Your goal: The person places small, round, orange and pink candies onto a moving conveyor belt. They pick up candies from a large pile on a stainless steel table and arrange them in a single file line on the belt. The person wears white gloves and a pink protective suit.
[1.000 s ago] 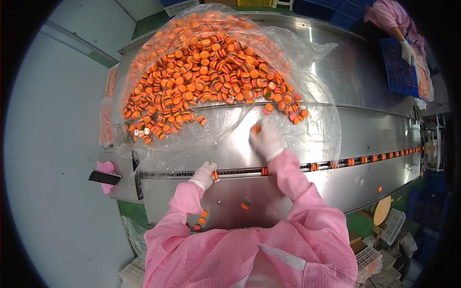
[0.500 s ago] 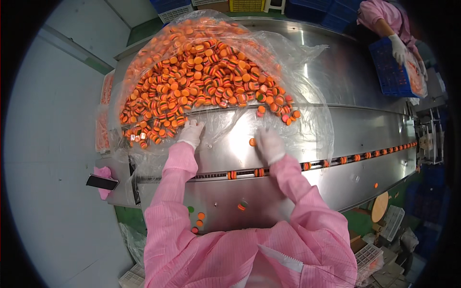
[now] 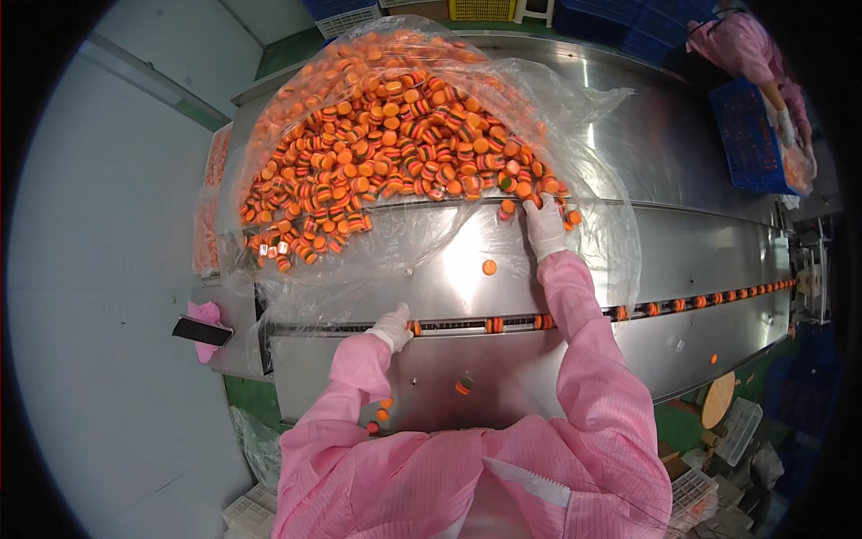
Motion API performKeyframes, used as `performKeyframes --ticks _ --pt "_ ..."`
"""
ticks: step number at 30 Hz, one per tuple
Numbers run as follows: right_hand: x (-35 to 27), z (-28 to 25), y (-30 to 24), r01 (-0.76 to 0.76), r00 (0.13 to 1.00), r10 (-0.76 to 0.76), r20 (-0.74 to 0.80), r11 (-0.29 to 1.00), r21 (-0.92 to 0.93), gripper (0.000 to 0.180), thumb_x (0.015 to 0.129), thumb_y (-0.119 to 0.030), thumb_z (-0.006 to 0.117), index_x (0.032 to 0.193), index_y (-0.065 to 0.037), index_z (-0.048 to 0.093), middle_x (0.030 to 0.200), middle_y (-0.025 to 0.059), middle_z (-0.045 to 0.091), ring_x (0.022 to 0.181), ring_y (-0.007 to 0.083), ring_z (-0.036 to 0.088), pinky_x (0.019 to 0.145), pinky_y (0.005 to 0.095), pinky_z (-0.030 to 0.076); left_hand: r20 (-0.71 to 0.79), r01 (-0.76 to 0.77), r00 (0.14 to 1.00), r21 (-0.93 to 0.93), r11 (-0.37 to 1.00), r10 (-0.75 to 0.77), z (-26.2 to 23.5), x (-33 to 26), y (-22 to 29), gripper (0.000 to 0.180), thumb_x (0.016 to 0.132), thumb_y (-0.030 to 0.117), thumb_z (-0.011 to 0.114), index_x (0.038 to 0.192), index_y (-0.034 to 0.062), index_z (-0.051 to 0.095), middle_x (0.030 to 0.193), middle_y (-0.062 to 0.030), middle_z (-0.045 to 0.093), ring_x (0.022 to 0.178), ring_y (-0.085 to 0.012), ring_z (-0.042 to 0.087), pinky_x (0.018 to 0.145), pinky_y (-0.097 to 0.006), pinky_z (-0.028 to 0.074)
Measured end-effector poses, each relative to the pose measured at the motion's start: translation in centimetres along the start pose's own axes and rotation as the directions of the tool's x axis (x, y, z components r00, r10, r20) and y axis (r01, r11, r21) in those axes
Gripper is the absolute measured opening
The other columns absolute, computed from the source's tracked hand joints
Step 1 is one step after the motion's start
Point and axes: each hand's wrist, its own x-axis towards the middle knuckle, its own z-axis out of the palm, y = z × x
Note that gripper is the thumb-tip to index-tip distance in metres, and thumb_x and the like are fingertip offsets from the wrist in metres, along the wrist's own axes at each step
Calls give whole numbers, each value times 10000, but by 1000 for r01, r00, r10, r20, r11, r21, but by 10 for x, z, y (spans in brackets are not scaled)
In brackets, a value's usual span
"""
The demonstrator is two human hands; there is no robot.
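Left arm: bent, its pink sleeve (image 3: 357, 366) angled inward from the lower edge.
Left hand: the white-gloved left hand (image 3: 391, 331) is lowered to the conveyor channel (image 3: 458, 324), fingers directed forward and right.
Left grip: the fingers are brought up close to a striped disc (image 3: 417, 329) in the channel; whether it is held cannot be told.
Right arm: extended farther forward than the left.
Right hand: the gloved right hand (image 3: 545, 232) is placed at the right end of the disc pile (image 3: 409, 135), fingers directed away from the body.
Right grip: fingers slightly parted among discs; whether any is grasped cannot be told.
Disc pile: heaped on the steel worktop (image 3: 700, 238), partly covered by clear plastic.
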Motion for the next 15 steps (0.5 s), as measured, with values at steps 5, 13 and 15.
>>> performKeyframes --ticks 5,13,15 --pt "14 -21 -14 -94 988 118 102 973 -212 184 821 -143 479 991 -82 516 852 165 532 771 316 549 626 407 461 -190 -154 965 146 977 180 -18 9 10 286 759 179 611 950 38 452 762 -187 584 778 -352 574 697 -397 456" --pt "-1 -2 -44 -219 937 215 275 976 -15 181 802 -94 500 981 -78 470 928 197 499 853 343 547 691 452 460 -929 -38 364 53 998 63 -121 67 -2 316 715 167 658 979 71 513 976 -179 478 921 -360 493 798 -422 413" --pt "-9 -2 -38 -244 965 220 144 953 181 200 791 -137 563 955 -59 479 903 209 496 810 352 540 677 450 445 -858 76 513 -1 997 -40 -129 76 -7 319 710 162 663 982 79 516 976 -177 476 939 -354 485 810 -424 408"
